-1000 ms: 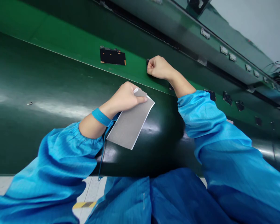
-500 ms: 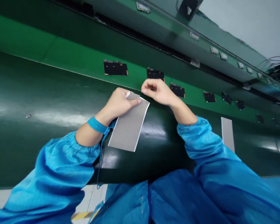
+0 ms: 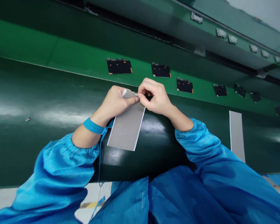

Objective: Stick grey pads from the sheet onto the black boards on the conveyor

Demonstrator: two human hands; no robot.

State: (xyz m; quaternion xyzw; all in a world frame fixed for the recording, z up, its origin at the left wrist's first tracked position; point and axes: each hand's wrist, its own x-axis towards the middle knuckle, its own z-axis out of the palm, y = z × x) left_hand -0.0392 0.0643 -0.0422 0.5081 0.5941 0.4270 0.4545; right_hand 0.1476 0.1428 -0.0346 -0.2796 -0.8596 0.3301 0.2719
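Observation:
My left hand (image 3: 118,101) grips a thin grey sheet (image 3: 128,127) with white edges near its top, the thumb lying flat across its face. The sheet slants down toward me above the dark green work surface. At its upper right edge, my right hand (image 3: 154,96) pinches a small pale piece (image 3: 136,94) between thumb and forefinger, right by the left thumb tip. The fingers cover most of that piece, so I cannot tell if it is still joined to the sheet. A blue wrist strap (image 3: 94,126) with a cord circles my left wrist.
Several black flat boards, one (image 3: 119,66) nearest the left, lie along the bright green strip (image 3: 84,62) beyond my hands. Another grey sheet (image 3: 237,135) lies right of my right sleeve. A tiny scrap (image 3: 28,119) rests at left. Small silvery parts (image 3: 196,17) line the upper ledge.
My right hand has moved left and down onto the sheet's upper right edge, where it now pinches a small piece. My left hand still holds the sheet. The view has shifted slightly.

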